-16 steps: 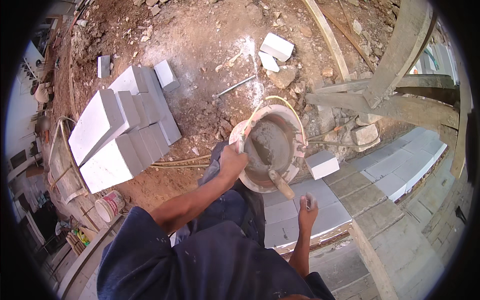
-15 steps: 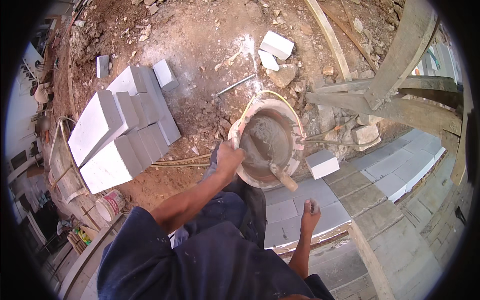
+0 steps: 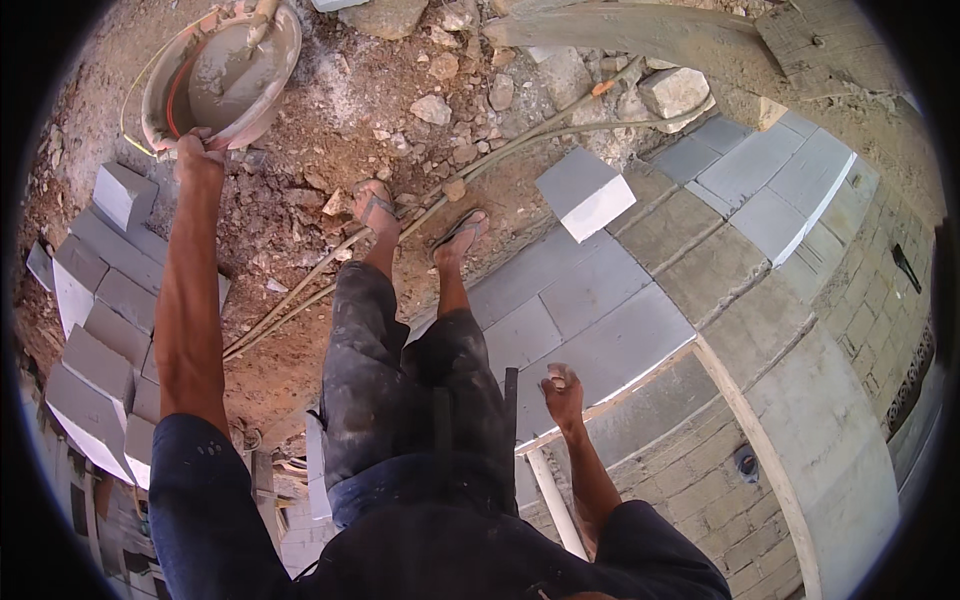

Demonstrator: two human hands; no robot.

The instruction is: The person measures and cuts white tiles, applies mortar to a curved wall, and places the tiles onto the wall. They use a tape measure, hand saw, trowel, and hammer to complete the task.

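My left hand (image 3: 199, 148) is closed on the near rim of a round mortar bucket (image 3: 268, 118) at the upper left, the arm stretched out long. Wet grey mortar (image 3: 222, 85) lies inside it, and a tool's wooden handle (image 3: 263, 20) leans over the far rim. Bent fingers make a loose fist of my right hand (image 3: 563, 396), with nothing visible in it. That hand hovers above the front edge of a wall of grey blocks (image 3: 590, 310). A single loose block (image 3: 586, 195) with a white face sits on the wall's far side.
Stacked light blocks (image 3: 105, 340) stand at the left, below the bucket. Two thin hoses (image 3: 440, 200) cross the rocky ground by my sandalled feet (image 3: 378, 208). A wooden beam (image 3: 630, 35) and a white rock (image 3: 676, 97) lie at the top right.
The bucket has moved left, away from the loose block and towards the stack, with my left hand still on its rim. My view has shifted right, and my feet now show.
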